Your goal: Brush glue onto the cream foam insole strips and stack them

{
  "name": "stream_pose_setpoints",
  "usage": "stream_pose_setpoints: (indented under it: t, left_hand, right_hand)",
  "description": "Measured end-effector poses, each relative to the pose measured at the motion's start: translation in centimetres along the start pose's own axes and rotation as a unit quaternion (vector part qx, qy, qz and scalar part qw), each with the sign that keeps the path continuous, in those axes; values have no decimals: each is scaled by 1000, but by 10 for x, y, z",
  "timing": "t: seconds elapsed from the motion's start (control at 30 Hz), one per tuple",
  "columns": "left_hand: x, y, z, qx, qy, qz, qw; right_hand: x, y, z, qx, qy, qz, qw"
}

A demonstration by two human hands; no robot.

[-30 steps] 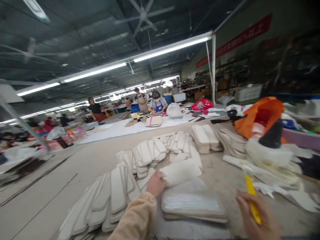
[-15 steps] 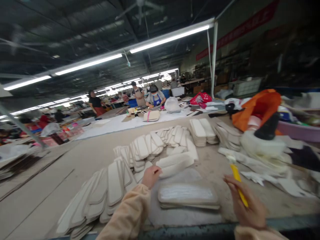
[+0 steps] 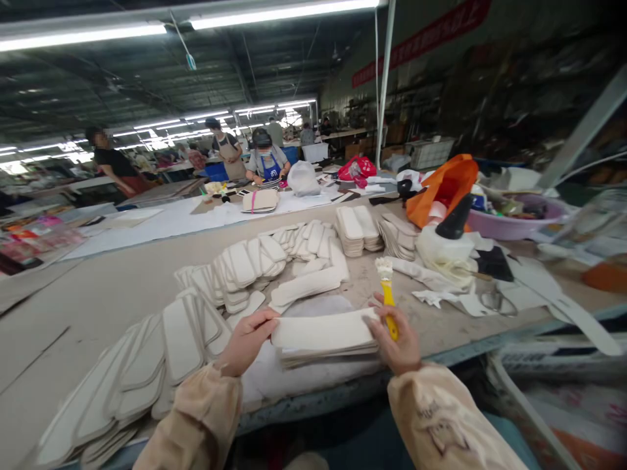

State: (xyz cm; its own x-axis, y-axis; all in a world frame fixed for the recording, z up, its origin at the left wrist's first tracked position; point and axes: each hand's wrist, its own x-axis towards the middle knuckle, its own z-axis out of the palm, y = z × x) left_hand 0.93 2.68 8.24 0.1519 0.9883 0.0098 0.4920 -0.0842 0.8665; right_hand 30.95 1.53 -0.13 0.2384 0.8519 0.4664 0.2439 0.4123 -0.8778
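Pale strip lies over the near stack, left end clamped in my left grip. My right grip is closed round the yellow brush, fingers on the strip's right end. Fanned strips left on tabletop; white jug far right.

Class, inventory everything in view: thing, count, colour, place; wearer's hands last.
panel stack: one, cream, front of table
held panel: one, cream, over panel stack
fanned panels: many, cream, left and centre
brush: one, yellow, in right hand
bag: one, orange, table's right side
container: one, white, before bag
basin: one, lilac, right of bag
workers: several, mixed clothing, background
tube lights: several, white, overhead
left hand: one, beige-sleeved, held panel's left end
right hand: one, beige-sleeved, holding brush
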Motion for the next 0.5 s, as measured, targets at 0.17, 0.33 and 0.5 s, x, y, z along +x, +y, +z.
stream_pose_setpoints:
  t: [0.17, 0.33, 0.5]
  left_hand:
    - [6, -15, 14, -42, 5, -57, 997]
    - [10, -39, 23, 66, 54, -73, 994]
    - [10, -51, 27, 156, 49, -95, 982]
  right_hand:
    - [-4, -5, 4, -46, 33, 27, 998]
    - [-3, 13, 12, -147, -7, -29, 989]
    - [-1, 33, 20, -224, -28, -31, 974]
